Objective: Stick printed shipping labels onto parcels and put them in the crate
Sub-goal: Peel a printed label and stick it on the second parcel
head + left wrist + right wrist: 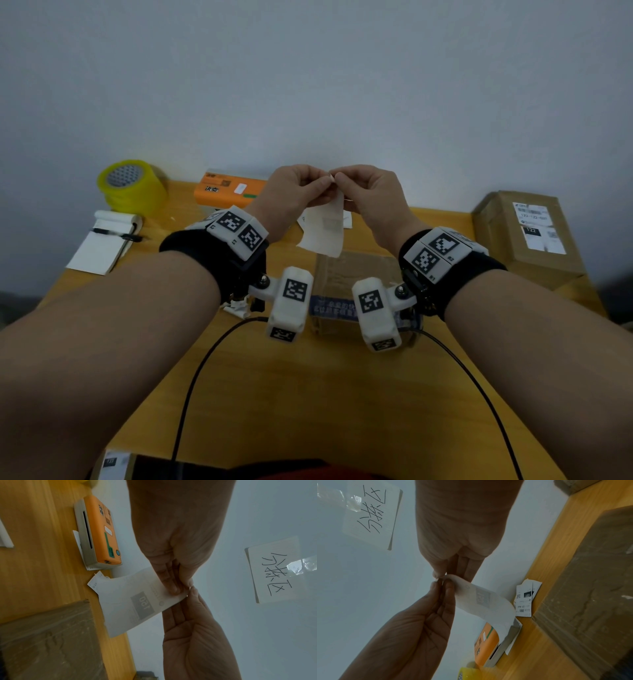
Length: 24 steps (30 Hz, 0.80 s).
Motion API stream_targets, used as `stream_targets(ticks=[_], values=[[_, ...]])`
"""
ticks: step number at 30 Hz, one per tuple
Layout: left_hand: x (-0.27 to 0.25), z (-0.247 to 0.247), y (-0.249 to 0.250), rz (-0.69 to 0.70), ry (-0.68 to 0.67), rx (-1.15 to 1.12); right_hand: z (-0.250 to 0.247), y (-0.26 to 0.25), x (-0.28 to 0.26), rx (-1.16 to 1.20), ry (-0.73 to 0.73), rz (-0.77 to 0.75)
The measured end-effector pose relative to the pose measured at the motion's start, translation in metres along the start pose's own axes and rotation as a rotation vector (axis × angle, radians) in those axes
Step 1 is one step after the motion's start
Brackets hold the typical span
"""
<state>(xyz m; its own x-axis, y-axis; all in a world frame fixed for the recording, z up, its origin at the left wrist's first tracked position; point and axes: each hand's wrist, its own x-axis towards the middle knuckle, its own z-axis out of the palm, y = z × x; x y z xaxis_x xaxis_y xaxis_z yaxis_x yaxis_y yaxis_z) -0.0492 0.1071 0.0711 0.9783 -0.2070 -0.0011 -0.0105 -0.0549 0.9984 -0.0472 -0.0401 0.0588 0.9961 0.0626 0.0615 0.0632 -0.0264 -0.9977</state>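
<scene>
Above the parcel [346, 274], hands [330, 185] pinching label [325, 226]

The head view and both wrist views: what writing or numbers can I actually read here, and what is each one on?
"分拣区": handwritten on the card taped to the wall.
"150", seen mirrored through the paper: the label both hands pinch.
"122": the label on the box at the right.
"031": the loose labels by the wall.
Printer markings and the blue tape print on the middle box: too blurred.
</scene>
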Motion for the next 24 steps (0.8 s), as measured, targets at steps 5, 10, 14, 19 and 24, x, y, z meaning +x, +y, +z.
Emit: stream_targets(ticks=[5,10,14,19,24], values=[[-0.0007,-0.0001,-0.0014,0.009,0.001,0.021,0.0006,-0.0002,-0.0019,0.019,-0.017,0.01],[-0.0024,-0.002,-0.0026,0.04,0.013,0.056,0.0003,0.0008,-0.0034,0.06,-0.054,0.02],[-0.0016,-0.0032,-0.0039,0.072,0.037,0.145,0.0009,0.0006,-0.0044,0.069,-0.066,0.002],[-0.0006,0.0001,-0.0036,0.111,0.096,0.237,0.003,-0.0004,-0.0035,0.038,-0.055,-0.04],[-0.0009,0.0037,-0.0037,0.137,0.128,0.271,0.0037,0.0007,-0.0014,0.034,-0.046,-0.037]])
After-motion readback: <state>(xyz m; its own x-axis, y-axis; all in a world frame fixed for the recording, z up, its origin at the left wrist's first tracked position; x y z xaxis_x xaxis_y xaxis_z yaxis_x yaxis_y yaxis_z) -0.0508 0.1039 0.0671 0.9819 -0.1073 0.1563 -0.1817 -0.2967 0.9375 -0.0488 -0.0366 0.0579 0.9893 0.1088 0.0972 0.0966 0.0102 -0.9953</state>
